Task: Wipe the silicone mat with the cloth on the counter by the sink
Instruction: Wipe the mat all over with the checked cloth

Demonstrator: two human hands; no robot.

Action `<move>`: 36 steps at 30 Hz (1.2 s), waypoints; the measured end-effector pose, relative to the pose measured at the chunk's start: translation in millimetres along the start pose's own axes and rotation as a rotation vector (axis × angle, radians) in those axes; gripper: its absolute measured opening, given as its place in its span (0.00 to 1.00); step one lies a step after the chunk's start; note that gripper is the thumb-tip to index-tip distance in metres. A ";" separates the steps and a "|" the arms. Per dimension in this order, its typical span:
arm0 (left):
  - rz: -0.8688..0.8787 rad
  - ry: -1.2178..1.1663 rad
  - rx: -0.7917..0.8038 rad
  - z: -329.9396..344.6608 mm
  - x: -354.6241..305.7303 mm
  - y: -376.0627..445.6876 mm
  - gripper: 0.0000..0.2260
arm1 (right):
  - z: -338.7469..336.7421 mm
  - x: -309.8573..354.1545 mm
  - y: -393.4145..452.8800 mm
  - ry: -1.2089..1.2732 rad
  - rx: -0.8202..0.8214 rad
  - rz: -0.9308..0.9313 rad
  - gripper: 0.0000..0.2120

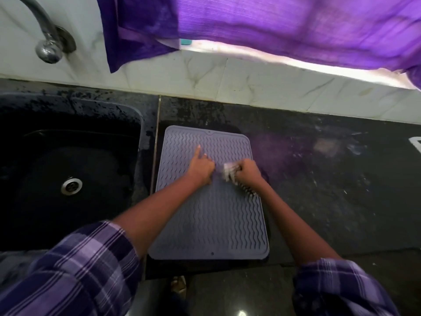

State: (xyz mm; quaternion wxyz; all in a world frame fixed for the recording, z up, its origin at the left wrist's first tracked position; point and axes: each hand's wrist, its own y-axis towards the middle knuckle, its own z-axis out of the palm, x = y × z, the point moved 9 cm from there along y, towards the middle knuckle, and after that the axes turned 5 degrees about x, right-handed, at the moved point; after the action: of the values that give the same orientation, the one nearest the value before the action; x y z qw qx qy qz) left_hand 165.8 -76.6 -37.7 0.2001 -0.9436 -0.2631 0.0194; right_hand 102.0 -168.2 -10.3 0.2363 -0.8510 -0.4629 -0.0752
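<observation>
The mat (pixel 211 215) lies flat on the desk (pixel 319 179), just right of the sink (pixel 68 169), its long sides running away from the person. The tap (pixel 46 39) stands on the wall behind the sink. Both hands rest on the far half of the mat: the left hand (pixel 201 166) toward its middle, the right hand (pixel 249 171) near its right edge. The cloth (pixel 229 173) sits between them, held in the right hand and touching the mat. A curtain (pixel 273 28) hangs over the wall behind the desk.
</observation>
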 end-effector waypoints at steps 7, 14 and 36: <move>-0.017 -0.102 0.154 38.2 -13.1 -23.8 0.53 | 28.7 12.8 -6.8 -0.277 -0.067 -0.060 0.15; 0.000 -0.038 0.154 39.7 -12.4 -24.3 0.52 | 57.5 -12.8 -90.6 -0.168 -0.044 -0.053 0.13; 0.047 0.056 0.083 53.6 -46.2 -78.4 0.39 | 97.4 -12.4 -176.7 -0.355 0.039 -0.038 0.15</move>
State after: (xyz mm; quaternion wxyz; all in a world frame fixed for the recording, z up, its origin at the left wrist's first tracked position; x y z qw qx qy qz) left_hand 80.2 -18.9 -59.7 0.2458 -0.9406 -0.2342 0.0087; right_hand -59.3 -50.4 -41.2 0.1656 -0.8373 -0.5148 0.0807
